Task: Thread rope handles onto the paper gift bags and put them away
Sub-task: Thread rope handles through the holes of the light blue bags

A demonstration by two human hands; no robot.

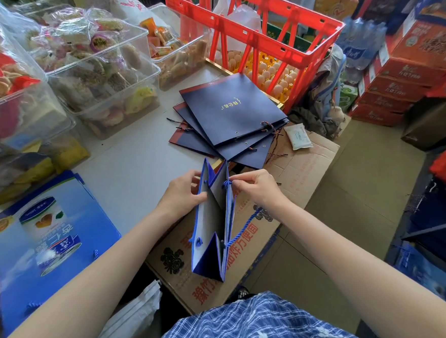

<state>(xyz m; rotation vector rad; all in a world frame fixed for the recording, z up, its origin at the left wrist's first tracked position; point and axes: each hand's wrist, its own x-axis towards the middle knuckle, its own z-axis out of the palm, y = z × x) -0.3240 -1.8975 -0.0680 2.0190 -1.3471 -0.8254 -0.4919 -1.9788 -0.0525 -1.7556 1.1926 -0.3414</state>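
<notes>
Mid-job: the left hand (185, 194) grips the open blue bag (211, 230) over the cardboard box (290, 169), the right hand (254, 186) pinches its rope (243, 226) at a hole — finished navy bags (232, 115) lie stacked on the table (136, 159).

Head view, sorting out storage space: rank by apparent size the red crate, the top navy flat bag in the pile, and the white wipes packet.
Largest to smallest as they look:
1. red crate
2. top navy flat bag
3. white wipes packet
</notes>
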